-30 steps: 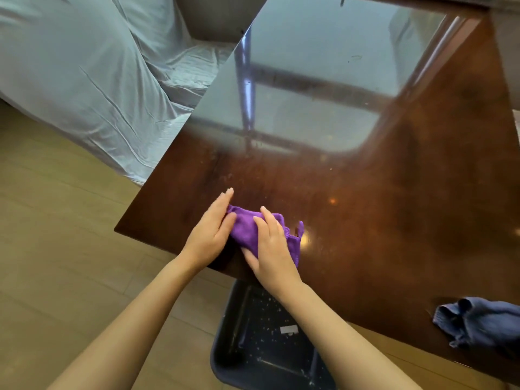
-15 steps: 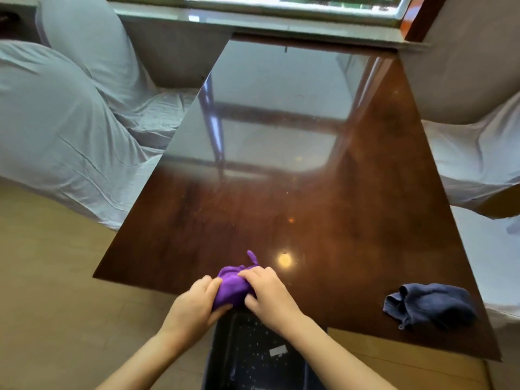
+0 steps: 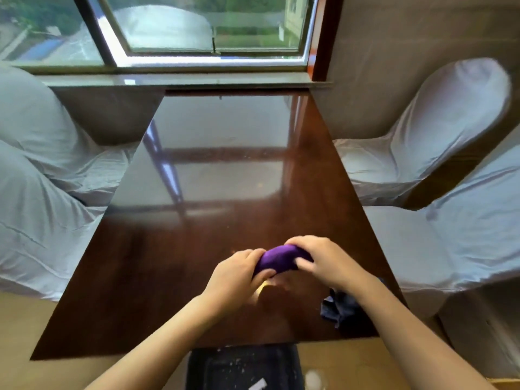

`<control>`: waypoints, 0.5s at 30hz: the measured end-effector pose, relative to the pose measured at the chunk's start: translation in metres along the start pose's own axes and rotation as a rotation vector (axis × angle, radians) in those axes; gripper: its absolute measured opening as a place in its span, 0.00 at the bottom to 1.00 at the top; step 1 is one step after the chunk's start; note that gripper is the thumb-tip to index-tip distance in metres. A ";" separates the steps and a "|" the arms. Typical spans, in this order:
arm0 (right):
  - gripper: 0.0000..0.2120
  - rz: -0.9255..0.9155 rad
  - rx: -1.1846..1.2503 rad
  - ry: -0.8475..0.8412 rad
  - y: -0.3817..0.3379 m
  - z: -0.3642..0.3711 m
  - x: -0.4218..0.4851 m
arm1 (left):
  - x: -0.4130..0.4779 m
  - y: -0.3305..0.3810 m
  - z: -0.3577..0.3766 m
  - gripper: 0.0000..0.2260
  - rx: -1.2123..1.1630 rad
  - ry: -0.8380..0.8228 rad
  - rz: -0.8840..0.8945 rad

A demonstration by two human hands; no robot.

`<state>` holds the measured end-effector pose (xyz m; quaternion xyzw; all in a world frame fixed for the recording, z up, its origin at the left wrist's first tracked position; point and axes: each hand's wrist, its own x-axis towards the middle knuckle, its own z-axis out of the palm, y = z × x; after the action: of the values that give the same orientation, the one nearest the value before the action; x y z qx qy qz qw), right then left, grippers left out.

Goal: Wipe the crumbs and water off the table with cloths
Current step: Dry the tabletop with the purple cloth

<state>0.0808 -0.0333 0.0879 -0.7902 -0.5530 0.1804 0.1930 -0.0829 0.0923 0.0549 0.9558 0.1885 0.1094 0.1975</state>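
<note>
1. Head view: your left hand (image 3: 237,273) and right hand (image 3: 323,260) were both closed around the purple cloth (image 3: 278,258), which was bunched into a rounded wad between them. Your fingers curled over its two ends, and only its middle showed.
2. You held the wad above the near part of the glossy brown counter (image 3: 174,249); whether it touched the surface could not be told.
3. A dark blue cloth (image 3: 339,306) lay crumpled on the counter near its front right edge, partly hidden under your right forearm.
4. A dark bin (image 3: 242,367) stood on the floor just below the counter's front edge, between your forearms, with pale specks scattered inside it.
5. The counter's far half mirrored the window (image 3: 197,26) behind it.
6. Chairs draped in pale covers stood on both sides: one at the left (image 3: 42,170), another at the right (image 3: 422,136).
</note>
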 end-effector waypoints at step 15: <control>0.14 0.331 0.039 0.076 0.154 -0.060 -0.018 | 0.140 0.107 0.091 0.15 0.038 -0.284 0.045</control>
<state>0.2289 -0.1054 0.0630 -0.8728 -0.4040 0.1906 0.1969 0.1040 0.0272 0.0365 0.9692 0.1393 -0.0260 0.2013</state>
